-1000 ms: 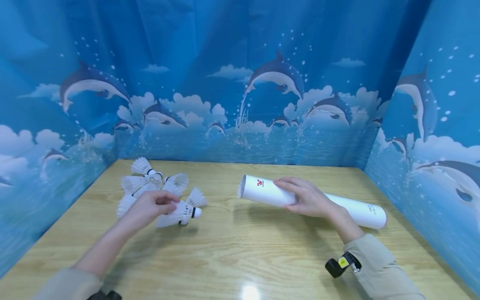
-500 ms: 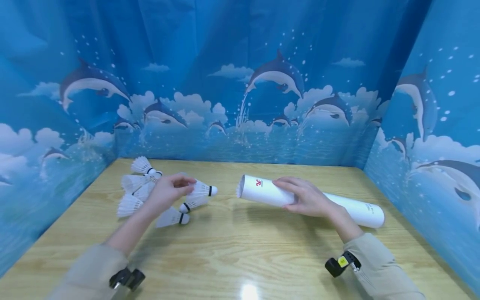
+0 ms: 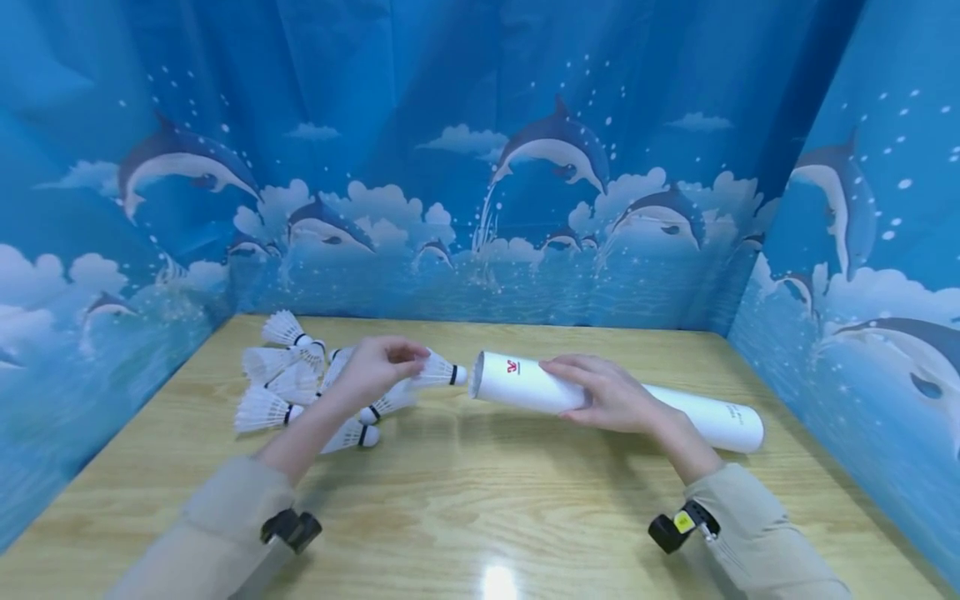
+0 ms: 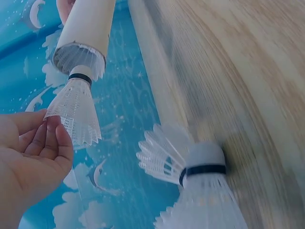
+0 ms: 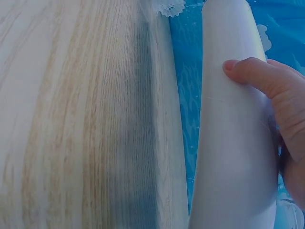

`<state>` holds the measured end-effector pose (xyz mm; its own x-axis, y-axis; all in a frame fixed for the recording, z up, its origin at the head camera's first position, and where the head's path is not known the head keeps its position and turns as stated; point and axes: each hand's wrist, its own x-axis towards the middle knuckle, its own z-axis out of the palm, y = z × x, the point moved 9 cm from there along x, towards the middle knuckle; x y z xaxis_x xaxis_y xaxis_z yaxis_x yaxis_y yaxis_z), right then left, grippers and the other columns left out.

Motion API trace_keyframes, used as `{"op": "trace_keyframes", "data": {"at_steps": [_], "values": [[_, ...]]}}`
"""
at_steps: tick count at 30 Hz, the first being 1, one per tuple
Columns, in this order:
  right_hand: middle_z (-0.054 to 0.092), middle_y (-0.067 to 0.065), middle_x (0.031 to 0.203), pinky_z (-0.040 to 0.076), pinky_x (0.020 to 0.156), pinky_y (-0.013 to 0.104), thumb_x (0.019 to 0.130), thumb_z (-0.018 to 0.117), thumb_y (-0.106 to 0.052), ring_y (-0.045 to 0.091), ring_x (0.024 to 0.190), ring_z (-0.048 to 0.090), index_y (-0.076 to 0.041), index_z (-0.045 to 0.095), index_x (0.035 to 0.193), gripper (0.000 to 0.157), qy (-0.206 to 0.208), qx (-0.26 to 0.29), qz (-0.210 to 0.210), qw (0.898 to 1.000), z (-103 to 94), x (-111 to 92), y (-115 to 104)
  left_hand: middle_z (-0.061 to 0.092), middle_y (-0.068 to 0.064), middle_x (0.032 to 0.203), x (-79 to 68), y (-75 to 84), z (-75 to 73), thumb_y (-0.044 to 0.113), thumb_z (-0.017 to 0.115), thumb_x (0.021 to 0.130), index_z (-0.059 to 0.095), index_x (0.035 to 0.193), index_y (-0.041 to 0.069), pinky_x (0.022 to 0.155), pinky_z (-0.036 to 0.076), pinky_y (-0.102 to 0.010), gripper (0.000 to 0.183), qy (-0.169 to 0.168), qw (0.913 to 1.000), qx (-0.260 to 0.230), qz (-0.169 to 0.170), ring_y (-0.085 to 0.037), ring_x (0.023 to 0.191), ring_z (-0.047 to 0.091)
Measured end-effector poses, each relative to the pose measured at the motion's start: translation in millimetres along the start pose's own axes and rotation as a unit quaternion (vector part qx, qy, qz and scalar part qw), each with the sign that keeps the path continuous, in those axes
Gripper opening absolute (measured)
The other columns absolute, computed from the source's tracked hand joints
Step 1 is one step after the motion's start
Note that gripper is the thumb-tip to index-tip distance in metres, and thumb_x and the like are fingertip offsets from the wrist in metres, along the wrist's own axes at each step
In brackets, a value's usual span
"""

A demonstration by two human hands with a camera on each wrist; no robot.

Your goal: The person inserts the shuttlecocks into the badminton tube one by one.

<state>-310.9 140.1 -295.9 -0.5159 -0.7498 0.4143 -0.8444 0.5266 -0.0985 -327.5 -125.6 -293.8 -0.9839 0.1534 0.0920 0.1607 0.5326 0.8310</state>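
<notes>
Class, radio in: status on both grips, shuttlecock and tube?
Left grip pinches shuttlecock. Right grip holds tube. Shuttlecock points cork-first at tube mouth. Possible obstruction: feathers showing there.

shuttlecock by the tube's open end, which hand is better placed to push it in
Left, most likely: the left hand pinches the shuttlecock by its skirt, cork facing the open tube. The right hand grips the tube, so looks better suited to steadying it.
</notes>
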Motion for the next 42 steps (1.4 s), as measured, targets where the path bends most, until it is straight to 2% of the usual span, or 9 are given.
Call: {"op": "trace_keyframes", "data": {"at_steps": [6, 13, 19, 22, 28, 33, 37, 42], "values": [[0.053, 0.014, 0.127, 0.046, 0.086, 0.05, 0.071, 0.08, -0.023, 0.034, 0.111, 0.052, -0.009, 0.049, 0.134, 0.071, -0.007, -0.001, 0.002, 1.0, 3.1, 0.0, -0.3, 0.066, -0.008, 0.102, 6.9, 9.9, 14.6, 0.008, 0.066, 0.085, 0.067, 0.105, 0.007, 0.08, 0.051, -0.033, 0.021, -0.003, 0.9998, -0.003, 0.017, -0.022, 0.096, 0.061], [0.053, 0.013, 0.128, 0.046, 0.086, 0.048, 0.073, 0.079, -0.025, 0.033, 0.112, 0.052, -0.011, 0.049, 0.134, 0.07, -0.01, 0.008, 0.01, 1.0, 2.7, 0.4, -1.3, 0.068, -0.009, 0.098, 11.7, 17.0, 29.1, 0.003, 0.067, 0.083, 0.069, 0.101, 0.004, 0.077, 0.052, -0.033, 0.018, -0.005, 0.9989, -0.013, 0.045, -0.022, 0.092, 0.062], [0.053, 0.013, 0.128, 0.046, 0.086, 0.05, 0.071, 0.08, -0.023, 0.034, 0.111, 0.053, -0.011, 0.049, 0.134, 0.071, -0.01, 0.003, 0.009, 1.0, 3.2, 0.1, 0.0, 0.067, -0.009, 0.099, 14.3, 19.2, 43.5, 0.002, 0.066, 0.083, 0.069, 0.101, 0.004, 0.078, 0.052, -0.033, 0.018, -0.013, 0.9983, -0.045, 0.035, -0.023, 0.093, 0.061], [0.053, 0.013, 0.128, 0.046, 0.086, 0.05, 0.071, 0.08, -0.024, 0.034, 0.111, 0.052, -0.011, 0.049, 0.134, 0.071, -0.009, 0.002, 0.008, 1.0, 2.4, 0.2, 0.1, 0.066, -0.008, 0.103, 15.6, 19.3, 48.5, 0.003, 0.064, 0.085, 0.069, 0.101, 0.006, 0.078, 0.051, -0.033, 0.017, -0.015, 0.9986, -0.041, 0.029, -0.022, 0.095, 0.061], [0.053, 0.015, 0.128, 0.046, 0.086, 0.05, 0.072, 0.079, -0.023, 0.034, 0.111, 0.052, -0.01, 0.049, 0.134, 0.071, -0.009, 0.003, 0.009, 1.0, 1.7, -0.3, 0.7, 0.067, -0.01, 0.1, 17.6, 21.0, 52.3, 0.001, 0.063, 0.083, 0.067, 0.104, 0.003, 0.076, 0.051, -0.032, 0.022, -0.017, 0.9986, -0.034, 0.035, -0.023, 0.093, 0.061], [0.053, 0.014, 0.128, 0.045, 0.087, 0.051, 0.071, 0.08, -0.023, 0.034, 0.111, 0.052, -0.01, 0.049, 0.134, 0.071, -0.009, 0.003, 0.01, 1.0, 1.7, -1.2, 1.0, 0.067, -0.011, 0.097, 19.1, 16.5, 53.7, 0.001, 0.065, 0.084, 0.06, 0.116, 0.005, 0.074, 0.052, -0.033, 0.033, -0.017, 0.9984, -0.053, 0.012, -0.022, 0.09, 0.063], [0.053, 0.012, 0.128, 0.045, 0.088, 0.05, 0.071, 0.08, -0.022, 0.033, 0.111, 0.052, -0.011, 0.05, 0.133, 0.071, -0.009, 0.005, 0.012, 1.0, 2.0, -2.1, 2.1, 0.067, -0.009, 0.096, 19.4, 13.3, 54.2, 0.004, 0.066, 0.084, 0.06, 0.116, 0.006, 0.075, 0.053, -0.034, 0.033, -0.009, 0.9986, -0.052, -0.003, -0.021, 0.09, 0.063], [0.054, 0.012, 0.127, 0.046, 0.088, 0.049, 0.07, 0.081, -0.022, 0.032, 0.111, 0.053, -0.011, 0.051, 0.133, 0.07, -0.007, 0.007, 0.011, 1.0, 2.1, -3.0, 3.1, 0.068, -0.007, 0.097, 19.1, 12.7, 53.1, 0.007, 0.067, 0.084, 0.063, 0.117, 0.007, 0.072, 0.052, -0.031, 0.033, -0.004, 0.999, -0.044, 0.008, -0.02, 0.09, 0.063]]}}
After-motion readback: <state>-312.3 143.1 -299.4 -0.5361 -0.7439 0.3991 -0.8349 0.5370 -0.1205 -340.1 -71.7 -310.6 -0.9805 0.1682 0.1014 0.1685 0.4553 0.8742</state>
